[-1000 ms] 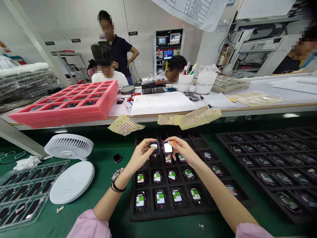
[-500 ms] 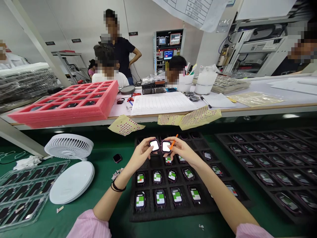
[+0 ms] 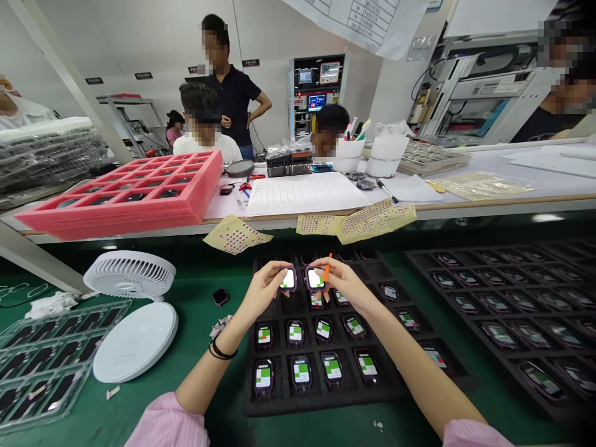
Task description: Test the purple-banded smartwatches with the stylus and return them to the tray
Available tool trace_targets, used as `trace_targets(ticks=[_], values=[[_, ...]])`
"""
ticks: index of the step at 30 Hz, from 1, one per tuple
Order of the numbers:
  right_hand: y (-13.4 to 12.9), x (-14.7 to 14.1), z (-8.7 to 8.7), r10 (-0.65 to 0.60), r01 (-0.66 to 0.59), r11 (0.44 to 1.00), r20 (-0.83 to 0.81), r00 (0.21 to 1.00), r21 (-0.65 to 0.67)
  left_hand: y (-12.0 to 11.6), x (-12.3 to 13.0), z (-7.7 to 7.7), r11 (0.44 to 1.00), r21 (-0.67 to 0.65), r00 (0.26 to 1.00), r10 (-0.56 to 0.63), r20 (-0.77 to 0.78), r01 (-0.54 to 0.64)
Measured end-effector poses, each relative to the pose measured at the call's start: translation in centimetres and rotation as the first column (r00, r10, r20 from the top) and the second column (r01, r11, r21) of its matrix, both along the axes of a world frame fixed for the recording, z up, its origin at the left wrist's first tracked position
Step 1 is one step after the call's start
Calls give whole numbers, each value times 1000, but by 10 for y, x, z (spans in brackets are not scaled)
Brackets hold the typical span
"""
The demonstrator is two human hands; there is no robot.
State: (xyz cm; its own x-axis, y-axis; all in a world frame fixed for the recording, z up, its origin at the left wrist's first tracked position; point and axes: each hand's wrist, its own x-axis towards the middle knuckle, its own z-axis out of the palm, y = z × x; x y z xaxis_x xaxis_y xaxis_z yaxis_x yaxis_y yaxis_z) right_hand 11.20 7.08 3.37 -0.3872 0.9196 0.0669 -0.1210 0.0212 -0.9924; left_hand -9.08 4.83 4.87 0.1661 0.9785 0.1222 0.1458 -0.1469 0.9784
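My left hand (image 3: pixel 266 287) is closed round a smartwatch (image 3: pixel 288 279) whose screen is lit mostly white with some green. A second lit smartwatch (image 3: pixel 315 279) is gripped in my right hand (image 3: pixel 341 280), and an orange stick-like tool (image 3: pixel 328 268) is tucked between the same fingers. The two watches are held side by side, a small gap apart, above a black foam tray (image 3: pixel 279 406). Watches with green and white screens, such as this one (image 3: pixel 300 370), lie in the tray's pockets. My fingers hide part of both held watches.
Another black foam tray of watches (image 3: pixel 493 372) lies to the right. On the left are a white fan (image 3: pixel 135 341), a clear plastic tray (image 3: pixel 77 388) and a loose watch (image 3: pixel 220 297). A shelf bears pink foam (image 3: pixel 195 208) and papers (image 3: pixel 307 194). People are beyond it.
Both watches have shifted and turned slightly in my hands, and green now shows on their screens. The orange tool stands more upright. A standing person behind the shelf has raised a hand.
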Motion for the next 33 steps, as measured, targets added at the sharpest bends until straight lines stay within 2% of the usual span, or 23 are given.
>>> trace_targets(ticks=[6, 12, 17, 26, 33], values=[[1, 0, -1, -68, 68, 998, 18, 998, -12, 2, 1, -3, 1000, 11, 1000, 13, -10, -13], [1, 2, -1, 9, -9, 1000, 8, 1000, 24, 5, -2, -9, 999, 21, 999, -46, 16, 45], [2, 2, -2, 33, -34, 999, 35, 999, 31, 6, -3, -12, 996, 67, 997, -48, -60, 52], [3, 1, -2, -114, 114, 993, 61, 992, 0, 5, 0, -8, 999, -35, 999, -33, 26, 34], [1, -1, 0, -94, 97, 994, 56, 994, -42, 4, 1, -7, 998, -65, 1000, 6, 7, -5]])
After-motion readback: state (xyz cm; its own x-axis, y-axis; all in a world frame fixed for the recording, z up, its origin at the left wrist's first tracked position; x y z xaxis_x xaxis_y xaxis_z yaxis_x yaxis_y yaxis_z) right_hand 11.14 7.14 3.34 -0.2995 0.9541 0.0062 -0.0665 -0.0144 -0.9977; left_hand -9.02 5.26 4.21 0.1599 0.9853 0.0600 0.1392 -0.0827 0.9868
